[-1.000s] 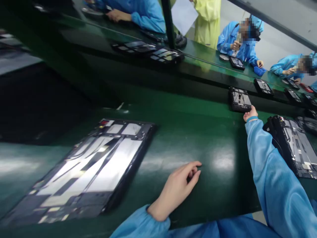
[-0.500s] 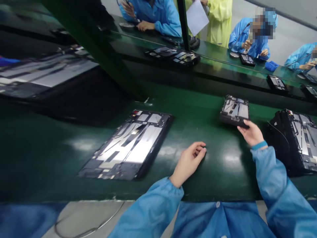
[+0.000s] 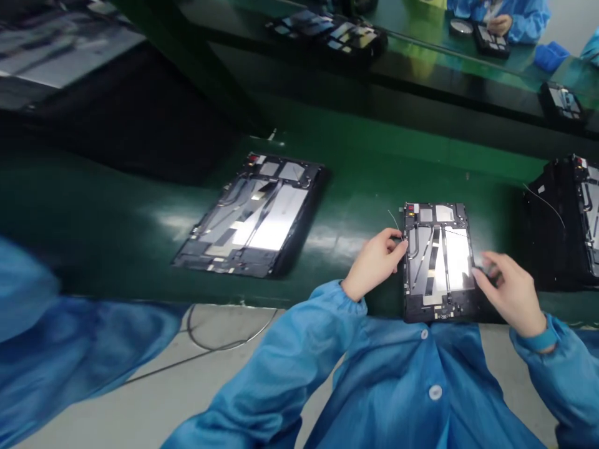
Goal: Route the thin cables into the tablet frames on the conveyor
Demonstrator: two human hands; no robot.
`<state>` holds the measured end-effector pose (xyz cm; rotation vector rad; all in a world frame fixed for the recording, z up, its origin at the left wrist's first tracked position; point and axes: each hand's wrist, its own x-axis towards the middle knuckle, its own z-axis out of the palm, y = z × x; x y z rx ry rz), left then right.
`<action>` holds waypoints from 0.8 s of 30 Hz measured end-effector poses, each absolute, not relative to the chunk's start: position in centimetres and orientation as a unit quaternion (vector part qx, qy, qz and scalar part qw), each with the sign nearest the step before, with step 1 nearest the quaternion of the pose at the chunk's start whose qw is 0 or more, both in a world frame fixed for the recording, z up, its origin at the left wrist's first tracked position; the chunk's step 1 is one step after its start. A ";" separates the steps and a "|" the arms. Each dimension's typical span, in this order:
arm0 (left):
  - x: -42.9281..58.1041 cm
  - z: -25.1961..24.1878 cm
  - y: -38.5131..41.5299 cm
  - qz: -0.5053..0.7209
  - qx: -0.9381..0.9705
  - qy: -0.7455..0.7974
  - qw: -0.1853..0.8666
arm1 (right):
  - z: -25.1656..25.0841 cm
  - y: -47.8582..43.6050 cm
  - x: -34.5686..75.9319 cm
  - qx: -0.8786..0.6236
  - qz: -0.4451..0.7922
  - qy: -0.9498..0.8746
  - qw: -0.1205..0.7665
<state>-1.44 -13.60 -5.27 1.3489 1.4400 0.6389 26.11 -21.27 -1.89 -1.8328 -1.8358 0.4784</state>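
In front of me on the green bench lies an opened tablet (image 3: 423, 249), its batteries and ribbon cables facing up. Its near end reaches the bench edge. My left hand (image 3: 377, 260) pinches the tablet's left edge between thumb and fingers. A thin wire (image 3: 393, 219) sticks out beside those fingertips. At the right edge, my right hand (image 3: 512, 292) is half curled with thumb and fingers apart, holding nothing; whether the thumb touches the tablet I cannot tell. To the left lies a second opened tablet or stack of them (image 3: 262, 215), its depth partly in shadow.
A stack of opened tablets (image 3: 556, 224) stands at the right, a wire hanging from it. Dark green posts (image 3: 196, 68) and a raised ledge (image 3: 444, 118) bound the back. Beyond sits a co-worker (image 3: 519, 19) near a blue bin (image 3: 551, 56). Another blue sleeve (image 3: 28, 293) shows at left.
The small tablet came from the back right to the bench edge before me. My right hand has let go of it, and my left hand has moved to its left edge. The view tilted down.
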 end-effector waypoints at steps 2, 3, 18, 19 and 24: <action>-1.3 -5.0 -13.2 0.265 0.532 0.608 0.526 | -1.6 -18.1 24.6 -0.629 0.122 -0.731 0.235; -1.2 -4.9 -12.8 0.265 0.517 0.615 0.533 | -1.4 -16.5 23.7 -0.623 0.103 -0.750 0.199; -2.1 -3.9 -11.6 0.259 0.491 0.608 0.567 | 1.3 -10.3 19.3 -0.606 0.054 -0.781 -0.144; -2.7 -3.8 -11.9 0.239 0.520 0.626 0.530 | 1.4 -10.2 19.2 -0.602 0.051 -0.784 -0.145; -4.3 -3.0 -13.3 0.091 0.641 0.717 0.260 | 1.2 -10.1 19.0 -0.601 0.008 -0.793 -0.102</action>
